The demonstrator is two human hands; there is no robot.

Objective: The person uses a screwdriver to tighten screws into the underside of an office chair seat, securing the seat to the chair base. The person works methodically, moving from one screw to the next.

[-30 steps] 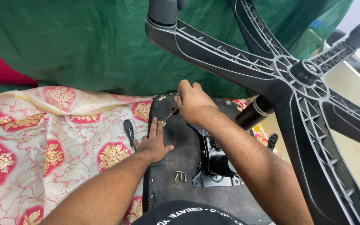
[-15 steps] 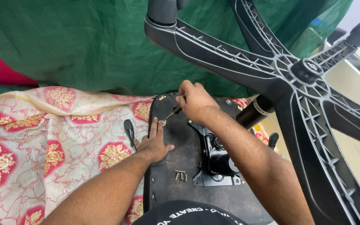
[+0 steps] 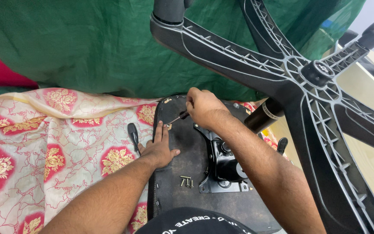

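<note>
The right hand point(image 3: 204, 108) is closed around a screwdriver point(image 3: 177, 118) with a dark handle. The tool is a long thin thing, and it slants down and to the left, so its tip points at a spot near the far left corner of the black seat bottom point(image 3: 187, 160). The left hand point(image 3: 159, 149) lies flat on the seat bottom with its fingers spread out and holds nothing. Its fingertips are just beside the tip of the screwdriver, on the near side of it, so this hand is the closer one to that spot. The left edge of the seat is just to the left of the hands, and past it lies a cloth with red and gold flowers point(image 3: 57, 147). A small black lever point(image 3: 133, 134) sticks out there, touching the cloth. To the right of the hands sits the black metal plate point(image 3: 221, 164) with a few loose screws point(image 3: 186, 181) near it. The big chair base point(image 3: 308, 78) with its long legs hangs over the right side, so there is little room that way. There is more open room to the left, above the cloth.
</note>
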